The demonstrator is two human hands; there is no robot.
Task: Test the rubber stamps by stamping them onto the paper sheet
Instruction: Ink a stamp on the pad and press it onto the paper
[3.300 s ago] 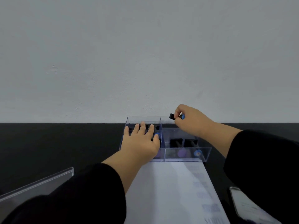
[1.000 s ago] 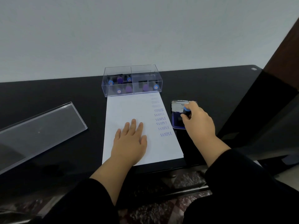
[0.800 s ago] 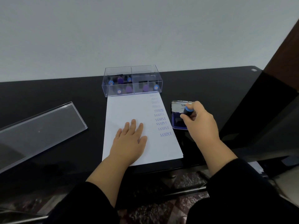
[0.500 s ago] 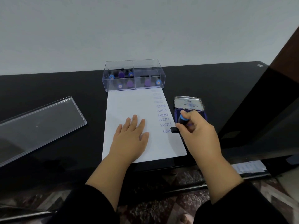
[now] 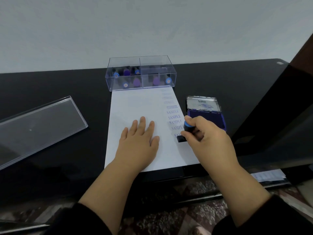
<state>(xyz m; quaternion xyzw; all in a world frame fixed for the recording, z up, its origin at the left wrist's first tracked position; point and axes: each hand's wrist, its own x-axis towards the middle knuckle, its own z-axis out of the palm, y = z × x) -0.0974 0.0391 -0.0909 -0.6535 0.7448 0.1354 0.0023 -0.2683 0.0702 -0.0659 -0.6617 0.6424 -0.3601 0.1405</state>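
one small, light, rigid stamp (image 5: 186,131) is pinched by its blue-capped handle in the right hand (image 5: 207,139), seemingly pressed on the thin paper sheet (image 5: 135,106), flattened by the open-palmed left hand (image 5: 138,141).

The paper sheet (image 5: 135,106) lies at the centre of the table (image 5: 220,78); the compartment box (image 5: 141,73) stands at its 12 o'clock, touching its far edge. The ink pad (image 5: 205,114) lies just beside the sheet at 3 o'clock. The lid (image 5: 39,126) lies apart at 9 o'clock.
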